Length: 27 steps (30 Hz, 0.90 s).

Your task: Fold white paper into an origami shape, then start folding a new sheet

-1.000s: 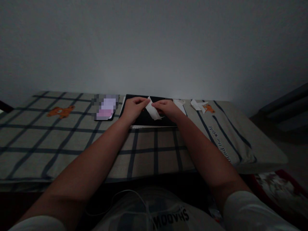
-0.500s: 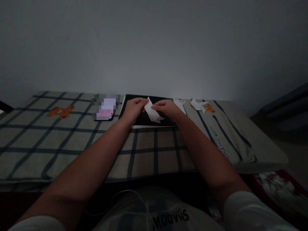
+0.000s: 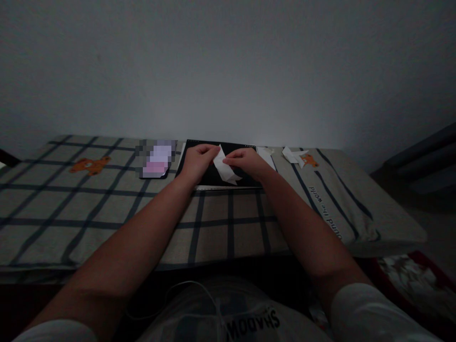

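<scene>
Between my two hands is a folded piece of white paper (image 3: 223, 167), narrow at its top and with pointed ends at the bottom. My left hand (image 3: 195, 160) pinches its upper tip between thumb and finger. On its right edge, the thumb and forefinger of my right hand (image 3: 247, 160) are closed on it. Both hands are above a black notebook cover (image 3: 210, 180) with punched holes along its edges; white sheets show at its sides. To the right lies another folded white paper piece (image 3: 294, 156), with pointed ends.
A phone (image 3: 156, 161) with a lit, blurred screen lies left of the notebook. The checked cloth (image 3: 213, 228) covers the table, which stands against a grey wall (image 3: 228, 71). A red-rimmed container (image 3: 423, 280) with crumpled white stuff is at the lower right. A white cable (image 3: 194, 282) crosses my lap.
The lower part of the paper has turned slightly, its pointed bottom end shifting a little. Both hands stay almost in place, the right fingers moving slightly along its edge.
</scene>
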Tool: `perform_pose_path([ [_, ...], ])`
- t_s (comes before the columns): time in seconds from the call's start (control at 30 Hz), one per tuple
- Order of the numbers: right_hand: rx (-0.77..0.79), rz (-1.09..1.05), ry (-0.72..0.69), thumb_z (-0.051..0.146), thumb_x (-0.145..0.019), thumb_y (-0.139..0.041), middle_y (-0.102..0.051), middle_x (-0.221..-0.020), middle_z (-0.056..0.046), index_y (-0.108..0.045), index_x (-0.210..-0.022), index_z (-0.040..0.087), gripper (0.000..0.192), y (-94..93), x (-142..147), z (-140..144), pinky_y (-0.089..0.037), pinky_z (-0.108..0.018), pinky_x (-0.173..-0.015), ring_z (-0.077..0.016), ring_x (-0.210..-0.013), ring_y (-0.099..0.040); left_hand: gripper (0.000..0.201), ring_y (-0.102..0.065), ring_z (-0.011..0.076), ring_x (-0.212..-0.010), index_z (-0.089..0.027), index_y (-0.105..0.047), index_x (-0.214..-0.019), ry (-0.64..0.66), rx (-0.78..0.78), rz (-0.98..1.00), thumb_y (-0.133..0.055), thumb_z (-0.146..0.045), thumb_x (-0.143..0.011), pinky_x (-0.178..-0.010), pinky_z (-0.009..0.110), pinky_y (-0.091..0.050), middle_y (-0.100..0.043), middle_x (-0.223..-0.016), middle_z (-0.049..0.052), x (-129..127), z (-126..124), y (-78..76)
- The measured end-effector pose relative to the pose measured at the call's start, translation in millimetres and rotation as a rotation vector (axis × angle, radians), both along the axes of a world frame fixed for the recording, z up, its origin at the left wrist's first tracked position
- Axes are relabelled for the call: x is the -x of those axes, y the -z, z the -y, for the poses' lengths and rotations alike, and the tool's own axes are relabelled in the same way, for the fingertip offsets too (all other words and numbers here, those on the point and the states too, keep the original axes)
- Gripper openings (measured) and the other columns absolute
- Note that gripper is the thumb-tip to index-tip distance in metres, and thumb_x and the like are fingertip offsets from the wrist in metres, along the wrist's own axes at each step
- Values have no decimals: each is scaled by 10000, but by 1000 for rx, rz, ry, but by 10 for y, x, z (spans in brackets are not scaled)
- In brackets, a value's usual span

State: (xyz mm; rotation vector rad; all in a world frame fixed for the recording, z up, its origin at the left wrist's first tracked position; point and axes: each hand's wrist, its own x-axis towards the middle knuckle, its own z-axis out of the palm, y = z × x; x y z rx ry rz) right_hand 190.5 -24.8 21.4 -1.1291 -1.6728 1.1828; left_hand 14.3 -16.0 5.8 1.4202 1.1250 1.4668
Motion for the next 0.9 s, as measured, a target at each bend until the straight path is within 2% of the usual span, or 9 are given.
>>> perform_pose_path([
  [0.13, -2, 7, -15, 368, -662, -768, -632, -643, -4, -728, -742, 136, 249, 10, -1, -4, -393, -259, -587, -99, -594, -507, 240, -501, 98, -557, -145, -732, -761, -26, 2, -4, -738, -374, -689, -562, 233, -410, -633, -629, -7, -11, 17, -25],
  [0.27, 3, 6, -35, 356, -661, -771, -640, -646, -5, -735, -760, 141, 240, 29, 6, -13, -395, -262, -593, -107, -606, -520, 204, -504, 103, -562, -148, -694, -663, -76, 13, -11, -702, -346, -713, -572, 237, -416, -617, -603, -8, -22, 27, -53],
  [0.37, 18, -26, -43, 344, -654, -779, -655, -665, -11, -735, -763, 145, 231, 39, 15, -13, -410, -261, -605, -112, -623, -539, 231, -517, 108, -578, -151, -695, -660, -65, 2, 2, -701, -370, -733, -584, 240, -424, -631, -619, -2, -20, 19, -46],
  [0.5, 30, -92, -5, 350, -649, -786, -680, -713, -18, -736, -772, 148, 242, 53, 11, -31, -426, -257, -620, -108, -640, -548, 274, -554, 116, -625, -150, -749, -831, -30, -25, 10, -724, -408, -741, -590, 236, -436, -687, -725, 21, -11, 0, -31],
  [0.6, 30, -151, 67, 376, -652, -782, -667, -690, -8, -731, -777, 150, 263, 66, 0, -71, -425, -250, -609, -102, -624, -532, 376, -538, 106, -596, -160, -748, -1010, 6, -10, 17, -741, -424, -743, -555, 222, -411, -674, -706, 12, -4, -3, -34],
  [0.67, 27, -203, 127, 379, -651, -780, -659, -678, -2, -724, -779, 151, 267, 66, -5, -97, -426, -247, -605, -99, -615, -530, 384, -517, 98, -566, -154, -755, -962, 57, 35, -9, -760, -458, -727, -527, 217, -388, -654, -666, 10, -1, 0, -32],
  [0.77, 10, -260, 198, 354, -652, -779, -663, -687, -3, -710, -768, 154, 241, 53, -6, -111, -441, -245, -619, -96, -619, -542, 378, -529, 102, -575, -147, -744, -791, 140, 105, -45, -795, -506, -682, -526, 220, -391, -658, -670, 28, 2, 2, -15],
  [0.9, -10, -240, 217, 358, -662, -786, -668, -696, -6, -706, -764, 163, 234, 49, -1, -107, -460, -245, -634, -99, -632, -555, 396, -544, 114, -590, -158, -729, -756, 162, 139, -50, -804, -534, -658, -547, 234, -404, -666, -679, 34, 4, -13, 16],
])
